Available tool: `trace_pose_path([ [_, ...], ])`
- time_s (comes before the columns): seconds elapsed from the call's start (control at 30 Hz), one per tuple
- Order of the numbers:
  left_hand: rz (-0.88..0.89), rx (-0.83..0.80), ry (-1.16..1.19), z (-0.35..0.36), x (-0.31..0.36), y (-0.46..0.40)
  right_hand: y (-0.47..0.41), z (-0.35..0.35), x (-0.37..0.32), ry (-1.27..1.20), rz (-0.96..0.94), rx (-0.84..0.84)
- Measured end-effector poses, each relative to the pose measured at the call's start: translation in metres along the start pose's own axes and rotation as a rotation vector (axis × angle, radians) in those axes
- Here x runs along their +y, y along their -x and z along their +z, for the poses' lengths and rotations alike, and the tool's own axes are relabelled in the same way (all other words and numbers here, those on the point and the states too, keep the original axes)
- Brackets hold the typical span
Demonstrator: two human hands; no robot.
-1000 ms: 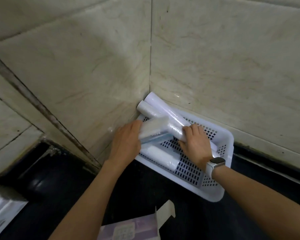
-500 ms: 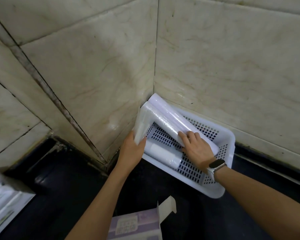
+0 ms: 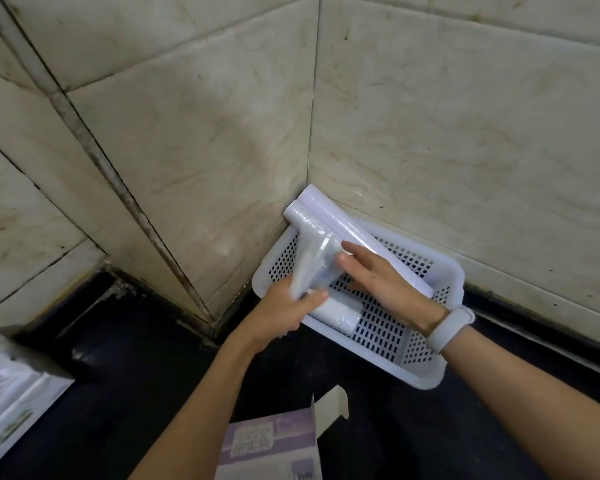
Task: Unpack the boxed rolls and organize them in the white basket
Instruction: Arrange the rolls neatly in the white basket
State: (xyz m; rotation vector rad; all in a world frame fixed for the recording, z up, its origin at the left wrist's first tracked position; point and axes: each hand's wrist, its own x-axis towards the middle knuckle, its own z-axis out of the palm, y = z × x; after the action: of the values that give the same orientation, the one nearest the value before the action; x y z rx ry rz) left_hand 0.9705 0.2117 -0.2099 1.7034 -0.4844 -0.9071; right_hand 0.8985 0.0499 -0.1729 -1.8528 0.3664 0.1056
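Observation:
A white perforated basket (image 3: pixel 430 372) sits on the dark counter in the wall corner. Two long white rolls (image 3: pixel 329 216) lie across it, their far ends sticking out over the rim into the corner. A short roll (image 3: pixel 340 313) lies on the basket floor. My left hand (image 3: pixel 284 313) grips the lower end of a clear plastic-wrapped roll (image 3: pixel 312 261), held steeply tilted above the basket's left side. My right hand (image 3: pixel 381 275), a white band on its wrist, has its fingers spread, touching that roll and resting over the long rolls.
An opened purple and white box (image 3: pixel 274 445) with its flap up lies on the counter near me. Another box (image 3: pixel 11 396) sits at the left edge. Marble tile walls meet right behind the basket.
My left hand has drawn the wrapped roll back from the basket's left rim and tilted it over the basket. My right hand has lifted off the long roll and opened towards it.

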Motion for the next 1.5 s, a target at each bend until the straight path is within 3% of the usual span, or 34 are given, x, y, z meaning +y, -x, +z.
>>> trace_pose_path([
  [0.07,0.101,0.060,-0.347,0.007,-0.002,-0.001,-0.002,0.007,-0.010,-0.075,0.007,-0.058],
  [0.13,0.163,0.176,-0.602,0.012,-0.001,-0.001,-0.006,0.012,-0.015,-0.207,0.073,0.022],
  [0.23,0.256,0.228,-0.803,0.013,0.000,0.000,-0.008,0.008,-0.016,-0.407,0.209,0.078],
  [0.4,0.404,0.253,-1.121,-0.004,0.003,-0.008,-0.004,-0.011,-0.004,-0.344,0.163,0.005],
  [0.5,0.329,0.215,-1.382,-0.017,0.006,-0.022,0.000,-0.009,0.013,-0.050,0.076,0.107],
  [0.63,0.179,0.159,-1.239,-0.029,-0.008,-0.024,0.001,0.013,0.051,0.029,0.082,0.333],
  [0.77,0.193,0.161,-1.105,-0.016,-0.040,-0.008,-0.010,0.038,0.074,0.084,0.097,0.296],
  [0.97,0.184,0.174,-1.121,-0.011,-0.056,-0.007,-0.025,0.033,0.091,0.824,-0.130,0.213],
  [1.13,0.138,0.150,-1.190,-0.010,-0.055,-0.008,-0.033,0.031,0.096,1.105,-0.190,0.099],
  [1.27,0.111,0.096,-1.205,-0.014,-0.035,-0.005,-0.030,0.025,0.073,0.972,-0.037,-0.016],
  [1.33,0.185,0.156,-1.129,-0.015,-0.023,0.004,-0.019,0.022,0.057,0.854,-0.043,-0.023],
  [1.43,0.358,0.397,-0.901,-0.013,-0.019,0.039,0.021,0.030,0.037,0.687,-0.237,0.197],
  [1.5,0.369,0.415,-0.811,-0.011,-0.033,0.072,0.061,0.046,0.034,0.588,-0.374,0.335],
])
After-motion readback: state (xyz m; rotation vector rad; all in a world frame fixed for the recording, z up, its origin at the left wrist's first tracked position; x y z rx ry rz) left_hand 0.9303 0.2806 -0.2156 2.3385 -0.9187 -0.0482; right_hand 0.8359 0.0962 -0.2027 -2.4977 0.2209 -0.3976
